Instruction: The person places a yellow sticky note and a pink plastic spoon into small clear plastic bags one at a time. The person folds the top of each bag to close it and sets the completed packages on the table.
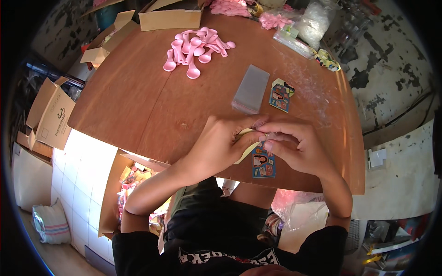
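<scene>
Near the front edge of the table my two hands meet. My left hand (223,145) is closed on a folded printed card (263,166), blue with small pictures on the front and pale yellow along the fold. Thumb and fingers of my right hand (294,145) are pinched together at the card's top, on what looks like a thin clear plastic bag; the grip is partly hidden. Just beyond them lies a stack of clear plastic bags (252,87). To its right rests a small pile of similar printed cards (281,95).
Pink plastic scoops (195,48) lie heaped at the far side of the wooden table (138,87). Cardboard boxes (170,18) and bagged plastic (315,23) sit along the back. An open carton (113,195) with packed goods stands below the table's left front edge.
</scene>
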Action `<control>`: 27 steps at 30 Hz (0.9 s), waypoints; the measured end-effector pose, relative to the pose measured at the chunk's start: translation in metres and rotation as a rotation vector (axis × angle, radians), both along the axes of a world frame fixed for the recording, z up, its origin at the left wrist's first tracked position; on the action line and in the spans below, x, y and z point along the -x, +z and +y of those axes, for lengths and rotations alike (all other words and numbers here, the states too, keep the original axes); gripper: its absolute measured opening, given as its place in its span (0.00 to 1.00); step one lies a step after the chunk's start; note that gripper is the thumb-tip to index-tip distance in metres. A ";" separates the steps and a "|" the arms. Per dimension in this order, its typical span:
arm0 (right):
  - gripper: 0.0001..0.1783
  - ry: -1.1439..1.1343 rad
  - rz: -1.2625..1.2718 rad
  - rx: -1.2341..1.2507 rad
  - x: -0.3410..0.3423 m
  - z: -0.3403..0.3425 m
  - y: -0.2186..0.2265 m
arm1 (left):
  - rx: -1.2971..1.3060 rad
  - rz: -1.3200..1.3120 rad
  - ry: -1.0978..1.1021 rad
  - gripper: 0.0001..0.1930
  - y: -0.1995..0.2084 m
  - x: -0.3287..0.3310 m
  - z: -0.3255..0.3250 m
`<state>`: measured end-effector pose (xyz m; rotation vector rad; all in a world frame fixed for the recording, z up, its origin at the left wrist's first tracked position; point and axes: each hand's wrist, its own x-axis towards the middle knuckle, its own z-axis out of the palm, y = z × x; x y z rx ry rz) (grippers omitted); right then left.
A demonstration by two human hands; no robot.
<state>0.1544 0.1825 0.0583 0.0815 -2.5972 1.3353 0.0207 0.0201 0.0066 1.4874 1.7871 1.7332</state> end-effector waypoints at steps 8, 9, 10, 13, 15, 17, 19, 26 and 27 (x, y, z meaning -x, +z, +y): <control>0.17 0.031 -0.002 0.105 0.027 0.007 0.013 | -0.211 0.162 0.002 0.17 0.019 0.019 0.013; 0.17 0.034 -0.003 0.101 0.030 0.006 0.013 | -0.215 0.161 0.005 0.17 0.022 0.019 0.012; 0.16 0.010 -0.002 0.009 0.034 0.004 0.014 | -0.204 0.142 0.002 0.17 0.024 0.019 0.012; 0.14 -0.003 0.078 -0.240 0.045 -0.002 0.015 | -0.276 0.244 0.051 0.21 0.021 0.024 0.008; 0.13 0.009 0.157 -0.391 0.054 -0.003 0.013 | -0.353 0.363 0.105 0.24 0.014 0.024 -0.001; 0.12 0.076 0.135 -0.305 0.070 -0.001 0.005 | -0.215 0.253 0.294 0.32 0.004 0.023 -0.018; 0.12 0.240 0.050 -0.072 0.088 0.002 -0.003 | -0.144 0.116 0.227 0.34 -0.015 0.030 -0.035; 0.15 0.067 -0.110 0.072 0.184 0.025 -0.047 | 0.087 -0.285 0.270 0.26 -0.042 0.024 -0.076; 0.15 0.003 -0.035 -0.217 0.197 0.024 -0.057 | 0.088 -0.286 0.275 0.26 -0.044 0.024 -0.079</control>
